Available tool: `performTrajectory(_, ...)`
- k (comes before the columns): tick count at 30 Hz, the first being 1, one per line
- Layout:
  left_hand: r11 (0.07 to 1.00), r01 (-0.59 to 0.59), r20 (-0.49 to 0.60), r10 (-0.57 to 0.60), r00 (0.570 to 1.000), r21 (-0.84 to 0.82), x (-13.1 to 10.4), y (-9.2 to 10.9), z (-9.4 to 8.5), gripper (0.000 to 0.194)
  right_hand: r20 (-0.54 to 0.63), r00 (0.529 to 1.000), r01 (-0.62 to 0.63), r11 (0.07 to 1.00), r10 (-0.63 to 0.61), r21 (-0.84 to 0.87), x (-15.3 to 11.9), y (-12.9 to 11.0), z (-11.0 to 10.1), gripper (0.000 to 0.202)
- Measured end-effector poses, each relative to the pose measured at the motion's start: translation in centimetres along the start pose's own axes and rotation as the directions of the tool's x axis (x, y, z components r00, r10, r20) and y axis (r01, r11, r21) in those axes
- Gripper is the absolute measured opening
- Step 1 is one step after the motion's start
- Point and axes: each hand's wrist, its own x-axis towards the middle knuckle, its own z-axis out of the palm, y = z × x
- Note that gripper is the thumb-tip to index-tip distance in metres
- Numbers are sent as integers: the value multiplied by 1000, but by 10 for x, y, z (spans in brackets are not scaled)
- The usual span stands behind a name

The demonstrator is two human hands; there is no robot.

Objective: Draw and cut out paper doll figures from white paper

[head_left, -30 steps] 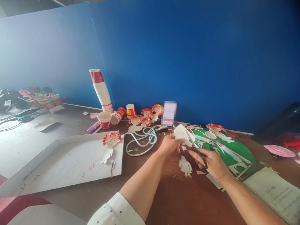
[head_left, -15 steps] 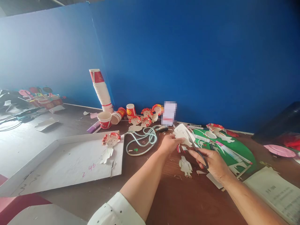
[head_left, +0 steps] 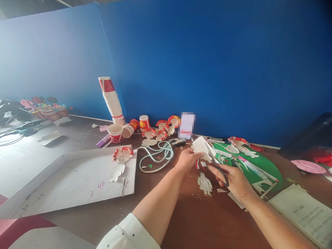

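Blue walls stand behind a brown table (head_left: 181, 221) that is full of craft things. The left hand (head_left: 188, 159) is closed on a piece of white paper (head_left: 201, 147), pinching it at the edge and holding it up just above the table. The right hand (head_left: 234, 180) is wrapped around a pair of scissors (head_left: 217, 166), and the blades point up into the paper. Compared with a second ago, almost nothing has moved: both hands sit in the same spot, and the scissors have only crept a tiny bit along the paper. I think that means the cutting is slow and careful work, and the shape is not free yet. Right under the hands lies a small paper doll (head_left: 204, 184) that is already cut out, with little scraps near it. On the right, a green sheet (head_left: 264, 166) lies under pens and white cut-outs. To the left, a flat white cardboard tray (head_left: 64, 183) holds another doll with red hair (head_left: 121, 155). Near the wall, a pale green cord (head_left: 158, 155) is curled up, a tall stack of paper cups (head_left: 111, 100) leans, and some single cups lie beside it. More red-haired dolls (head_left: 160, 129) rest near the wall.
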Motion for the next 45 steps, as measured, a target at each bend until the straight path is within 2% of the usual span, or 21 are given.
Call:
performTrajectory(8, 989, 28, -60, -37, 998, -143, -6, 3, 7, 28, 40, 999, -12, 996, 9, 86, -3, -2, 7, 38)
performTrajectory(15, 995, -8, -7, 8, 1000, -103, -5, 5, 6, 28, 32, 997, -71, 990, 67, 126, -7, -9, 7, 44)
performTrajectory(24, 995, 8, 19, -6, 1000, -104, 1, -1, 2, 29, 51, 999, -23, 995, 18, 102, -2, -2, 3, 39)
performTrajectory(31, 992, 17, 21, -14, 1000, -129, -1, 2, 3, 30, 66, 998, -4, 997, -1, 78, -3, 0, 2, 37)
performTrajectory(45, 992, 11, 42, -6, 999, -126, -3, 4, 1, 29, 96, 995, -14, 999, 9, 52, 0, 5, -1, 37)
